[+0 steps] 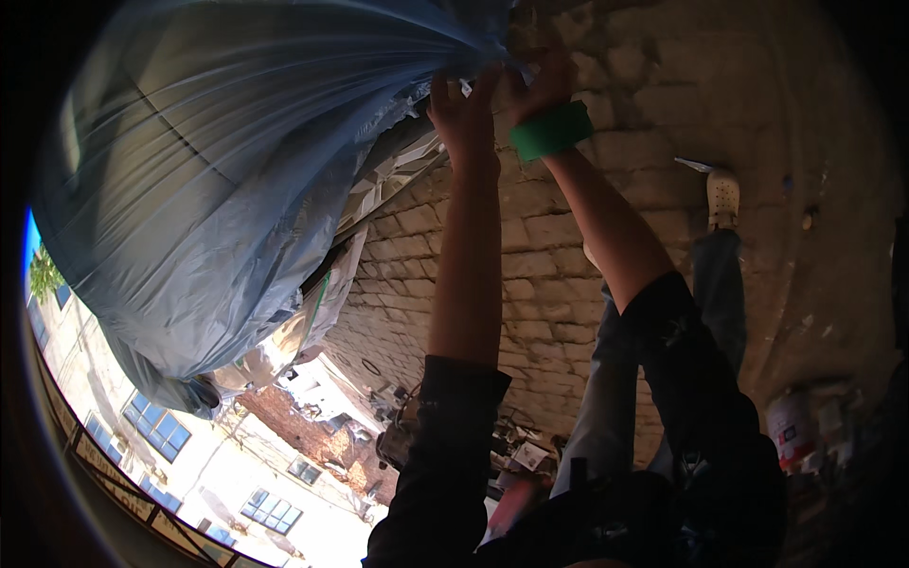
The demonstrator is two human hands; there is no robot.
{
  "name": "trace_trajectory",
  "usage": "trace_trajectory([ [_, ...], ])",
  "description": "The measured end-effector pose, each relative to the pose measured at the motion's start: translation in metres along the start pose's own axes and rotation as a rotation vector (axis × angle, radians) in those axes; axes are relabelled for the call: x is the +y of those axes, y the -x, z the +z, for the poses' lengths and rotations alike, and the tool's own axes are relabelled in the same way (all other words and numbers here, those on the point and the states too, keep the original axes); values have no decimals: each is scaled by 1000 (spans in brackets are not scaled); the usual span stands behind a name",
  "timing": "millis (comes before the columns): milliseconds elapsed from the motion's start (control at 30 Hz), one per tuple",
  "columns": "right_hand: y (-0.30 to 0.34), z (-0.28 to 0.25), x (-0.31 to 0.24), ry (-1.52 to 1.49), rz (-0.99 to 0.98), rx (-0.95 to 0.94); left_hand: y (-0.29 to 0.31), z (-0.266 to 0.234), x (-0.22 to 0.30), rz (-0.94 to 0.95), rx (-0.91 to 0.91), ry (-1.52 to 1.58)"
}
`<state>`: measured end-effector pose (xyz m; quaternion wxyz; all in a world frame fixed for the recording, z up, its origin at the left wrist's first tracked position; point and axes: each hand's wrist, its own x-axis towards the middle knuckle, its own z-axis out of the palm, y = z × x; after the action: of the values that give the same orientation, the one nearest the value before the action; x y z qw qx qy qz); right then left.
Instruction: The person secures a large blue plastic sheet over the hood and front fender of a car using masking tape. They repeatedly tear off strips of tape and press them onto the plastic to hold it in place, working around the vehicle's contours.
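Left hand pinched gathered translucent plastic sheet, fanned out leftward; right hand adjoined bunch, grip too shadowed to tell. Sheet could have slipped or torn: taut creases likely concentrated strain there.

Hands: two, left and right, top centre. Bare forearms: two. Dark sleeves: two, lower middle. Green bands: one, top centre. Big plastic sheets: one, upper left. Jeans legs: two, right of centre. Beige clogs: one plain, upper right; possible second, just a pale sliver left of it, can't confirm. White buckets: one, lower right, blurred. Windows: at least four, lower left; exact total unclear. Leafy patches: one, far left. Paving bricks: dozens, centre, not counted individually.
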<state>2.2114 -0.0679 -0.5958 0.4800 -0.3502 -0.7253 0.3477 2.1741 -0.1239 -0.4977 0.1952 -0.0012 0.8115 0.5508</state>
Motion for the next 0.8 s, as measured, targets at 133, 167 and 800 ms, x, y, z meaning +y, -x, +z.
trace_trajectory([
  [133,-1,21,16,-294,179,73,-63,-14,-36,-225,-504,4],
  [167,-3,18,26,-198,131,74,-65,-13,-54,-241,-499,-16],
  [800,-6,5,3,-99,89,-72,0,-13,35,631,159,-972],
])
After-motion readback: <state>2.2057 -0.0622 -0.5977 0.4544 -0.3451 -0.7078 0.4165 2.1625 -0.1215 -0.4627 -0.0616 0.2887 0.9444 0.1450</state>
